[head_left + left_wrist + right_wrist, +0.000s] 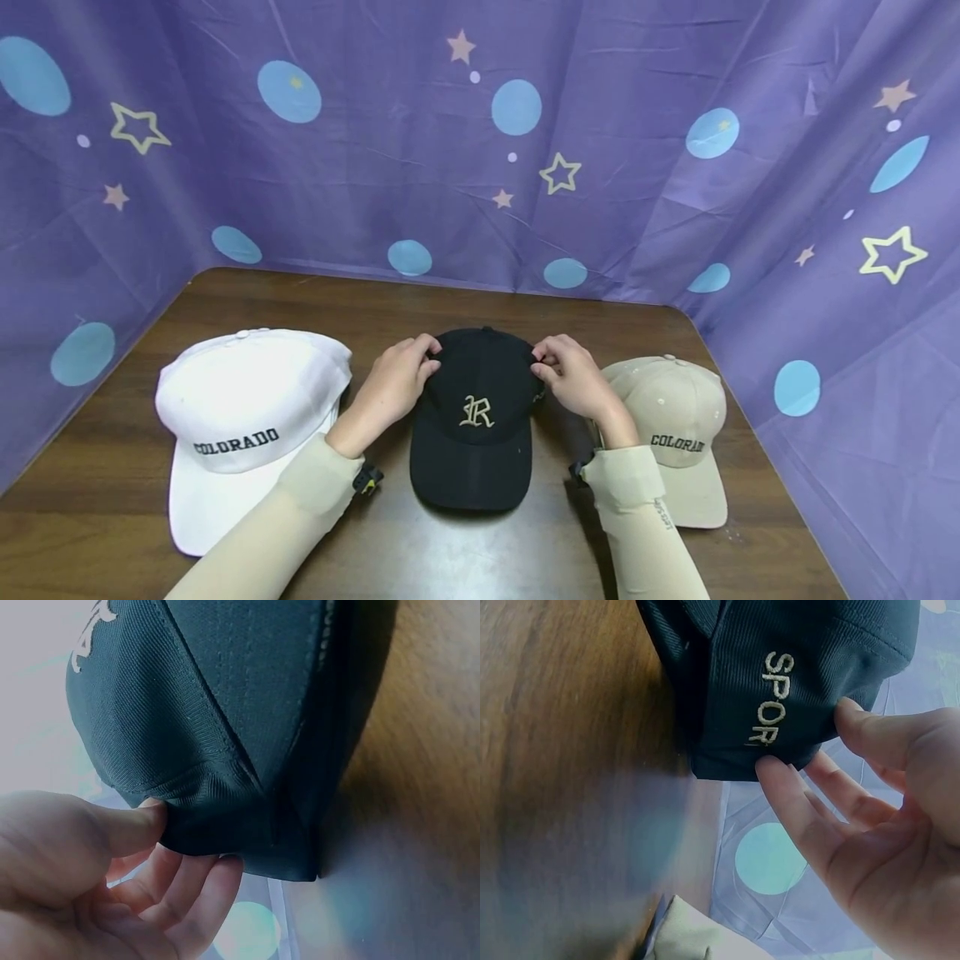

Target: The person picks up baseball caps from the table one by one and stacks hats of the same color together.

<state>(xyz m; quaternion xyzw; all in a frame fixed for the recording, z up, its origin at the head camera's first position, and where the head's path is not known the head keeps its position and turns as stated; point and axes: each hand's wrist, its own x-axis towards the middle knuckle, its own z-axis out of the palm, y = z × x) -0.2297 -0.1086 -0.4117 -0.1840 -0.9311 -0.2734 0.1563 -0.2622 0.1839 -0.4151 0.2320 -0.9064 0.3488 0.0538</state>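
A black baseball cap (472,417) with a gold embroidered letter lies in the middle of the table, its brim toward me. My left hand (397,371) pinches the left rear side of its crown, and in the left wrist view the thumb (142,825) presses into the fabric (195,780). At the opposite side, my right hand (576,379) holds the crown with bent fingers. In the right wrist view, thumb and fingertips (772,769) meet the cap's rear edge beside light embroidered lettering (774,697).
A white cap (247,392) marked COLORADO lies on the left, partly behind my left forearm. On the right is a beige cap (678,408) with similar lettering, overlapped by my right forearm. A purple patterned curtain (450,167) encloses the wooden table (375,304).
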